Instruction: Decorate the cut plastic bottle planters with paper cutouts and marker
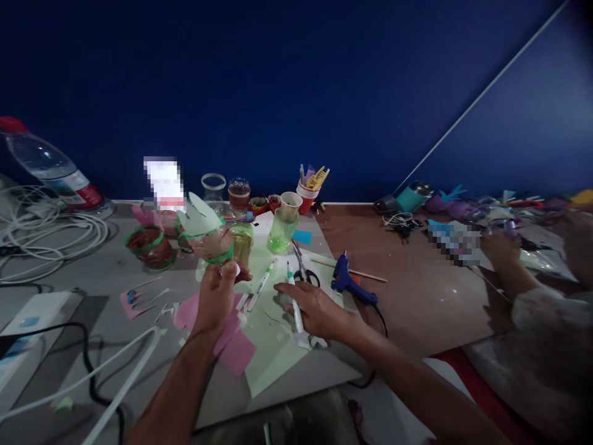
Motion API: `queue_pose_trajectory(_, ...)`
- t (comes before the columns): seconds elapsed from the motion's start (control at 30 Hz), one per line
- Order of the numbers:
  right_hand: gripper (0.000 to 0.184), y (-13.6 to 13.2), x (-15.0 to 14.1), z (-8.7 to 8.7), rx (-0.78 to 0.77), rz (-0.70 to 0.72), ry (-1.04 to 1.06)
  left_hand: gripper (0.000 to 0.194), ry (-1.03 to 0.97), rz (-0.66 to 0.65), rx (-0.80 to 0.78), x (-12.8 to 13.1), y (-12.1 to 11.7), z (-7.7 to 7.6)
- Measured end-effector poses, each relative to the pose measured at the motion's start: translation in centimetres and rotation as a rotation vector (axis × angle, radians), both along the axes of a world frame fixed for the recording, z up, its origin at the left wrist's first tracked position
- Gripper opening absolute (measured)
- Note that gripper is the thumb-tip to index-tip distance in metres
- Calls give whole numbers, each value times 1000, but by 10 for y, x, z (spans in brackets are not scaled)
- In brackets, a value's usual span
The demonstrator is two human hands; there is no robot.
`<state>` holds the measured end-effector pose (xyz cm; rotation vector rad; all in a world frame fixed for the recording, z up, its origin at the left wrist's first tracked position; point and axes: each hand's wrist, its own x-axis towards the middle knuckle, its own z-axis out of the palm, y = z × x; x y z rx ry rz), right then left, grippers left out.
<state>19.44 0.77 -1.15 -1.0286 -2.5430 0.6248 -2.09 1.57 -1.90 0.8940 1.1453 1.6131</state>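
My left hand (225, 281) is raised over the table, its fingers wrapped around a small reddish-brown cup (210, 244) with green edging. A pale paper piece (200, 215) with pointed tips stands up from the cup's top. My right hand (317, 306) is above the pale green paper (273, 346), its fingers closed across a white marker (297, 316) with a green end. Left of it lies another green-and-white marker (262, 284). Black-handled scissors (306, 276) are just beyond my right hand.
A blue glue gun (349, 281) and a wooden stick (365, 274) lie on the right. Pink paper (237, 351) and scraps cover the front left. Another brown cup (151, 246), a green container (282, 232) and white cables (37, 232) surround the work. A co-worker's hand (503, 250) is at far right.
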Motion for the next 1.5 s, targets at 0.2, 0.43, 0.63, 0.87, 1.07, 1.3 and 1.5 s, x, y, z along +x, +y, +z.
queue_pose_trajectory(0.2, 37, -26, 15, 9, -193, 167, 70, 33, 57, -68, -27, 5, -3, -1)
queue_pose_trajectory(0.43, 29, -24, 38, 17, -122, -149, 237, 35, 125, -119, -27, 10, -5, 3)
queue_pose_trajectory(0.63, 36, -47, 36, -9, 70, 20, -1, 37, 123, -144, -56, 14, -6, 2)
queue_pose_trajectory(0.87, 40, -57, 8, -16, 131, 200, -107, 38, 144, -169, -54, 16, -5, -1)
queue_pose_trajectory(1.07, 44, -50, -9, -9, 100, 323, -21, 34, 150, -177, -70, 15, -6, -4)
queue_pose_trajectory(1.3, 42, -46, 21, -9, 86, 76, 62, 39, 159, -230, -102, 20, -9, 1)
queue_pose_trajectory(1.5, 38, -50, 35, -21, 112, 67, -30, 34, 305, -496, -125, 25, -18, -3)
